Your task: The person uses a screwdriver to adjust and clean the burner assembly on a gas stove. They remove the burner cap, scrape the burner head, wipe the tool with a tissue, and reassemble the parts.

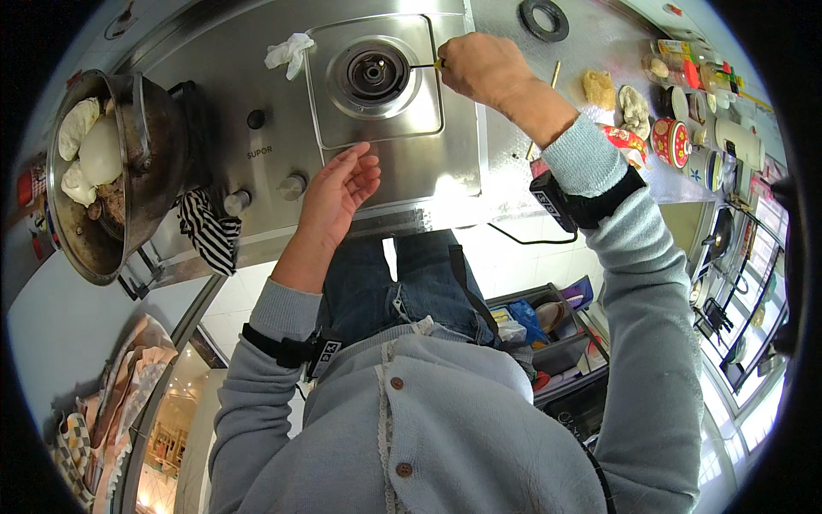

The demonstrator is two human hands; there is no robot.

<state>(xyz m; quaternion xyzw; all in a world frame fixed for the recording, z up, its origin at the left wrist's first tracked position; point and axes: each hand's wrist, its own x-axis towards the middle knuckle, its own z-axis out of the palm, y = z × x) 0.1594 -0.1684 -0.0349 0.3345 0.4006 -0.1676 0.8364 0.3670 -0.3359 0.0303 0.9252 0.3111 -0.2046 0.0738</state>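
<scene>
My right hand (479, 67) grips a thin screwdriver (425, 65) with a yellow-green handle, its shaft pointing at the round gas burner (373, 73) on the steel stove top (411, 163). My left hand (338, 190) rests flat with fingers apart on the stove's front edge, close to a control knob (292, 185). It holds nothing. A crumpled white cloth (289, 53) lies just left of the burner plate.
A large metal pot (128, 171) with white dough-like lumps stands at the left on the other burner, a striped rag (208, 230) hanging beside it. A black burner ring (544, 19) lies on the counter, with jars, bowls and bottles (685, 128) at the right.
</scene>
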